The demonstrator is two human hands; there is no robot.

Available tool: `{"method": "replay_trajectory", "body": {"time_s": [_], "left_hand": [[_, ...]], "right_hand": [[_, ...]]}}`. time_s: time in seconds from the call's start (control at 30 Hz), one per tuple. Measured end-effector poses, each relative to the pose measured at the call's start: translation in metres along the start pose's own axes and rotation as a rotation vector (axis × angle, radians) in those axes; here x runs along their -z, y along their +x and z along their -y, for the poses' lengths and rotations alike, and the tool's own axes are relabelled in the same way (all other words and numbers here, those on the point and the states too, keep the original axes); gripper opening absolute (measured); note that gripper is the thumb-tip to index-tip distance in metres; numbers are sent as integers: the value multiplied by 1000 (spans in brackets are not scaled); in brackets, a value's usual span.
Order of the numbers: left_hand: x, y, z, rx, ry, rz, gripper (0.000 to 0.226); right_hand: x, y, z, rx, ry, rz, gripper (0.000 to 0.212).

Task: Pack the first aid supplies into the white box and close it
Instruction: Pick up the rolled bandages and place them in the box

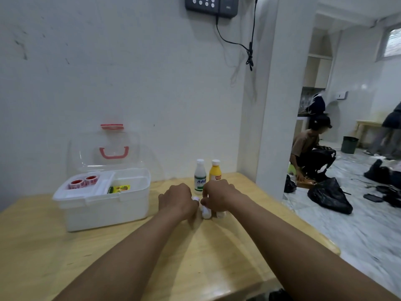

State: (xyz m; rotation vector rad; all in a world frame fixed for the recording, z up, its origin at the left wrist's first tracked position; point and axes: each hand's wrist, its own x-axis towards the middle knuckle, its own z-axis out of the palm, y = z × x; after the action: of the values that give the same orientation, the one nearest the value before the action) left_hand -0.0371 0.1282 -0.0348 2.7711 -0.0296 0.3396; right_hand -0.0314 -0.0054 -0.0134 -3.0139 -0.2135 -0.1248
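One view, head camera. Surface: pale wooden table (65, 246) against a white wall (108, 72); a dark keypad unit (211, 5) with hanging cables is mounted above. Room: doorway at right onto a marble floor (358, 231) with black bags (329, 195); a person (310, 148) crouches there. White box (104, 203) stands on the table's left part, clear lid (106, 148) raised, red handle; inside, two red tape rolls (83, 181) and a yellow-green packet (119, 189). White bottle (200, 174) and yellow bottle (215, 170) stand upright just behind the hands. Left hand (176, 200) and right hand (219, 193), close together right of the box, fingers curled around small white rolls (206, 211) on the table; exact grip cannot be told.
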Motion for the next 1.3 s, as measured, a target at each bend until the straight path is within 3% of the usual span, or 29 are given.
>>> {"method": "replay_trajectory", "body": {"time_s": [0.17, 0.4, 0.7, 0.97, 1.3], "left_hand": [[3, 4, 5, 77, -23, -23, 41], [15, 2, 8, 146, -143, -128, 28], [71, -5, 8, 156, -361, -247, 38], [119, -17, 47, 179, -424, -267, 41], [161, -34, 120, 290, -416, -318, 22]], "right_hand": [[-2, 6, 6, -31, 3, 11, 20], [6, -1, 10, -42, 281, -63, 27], [44, -6, 25, -45, 493, -174, 24], [67, -5, 67, -5, 569, -205, 31], [78, 14, 138, 112, 619, -170, 28]]}}
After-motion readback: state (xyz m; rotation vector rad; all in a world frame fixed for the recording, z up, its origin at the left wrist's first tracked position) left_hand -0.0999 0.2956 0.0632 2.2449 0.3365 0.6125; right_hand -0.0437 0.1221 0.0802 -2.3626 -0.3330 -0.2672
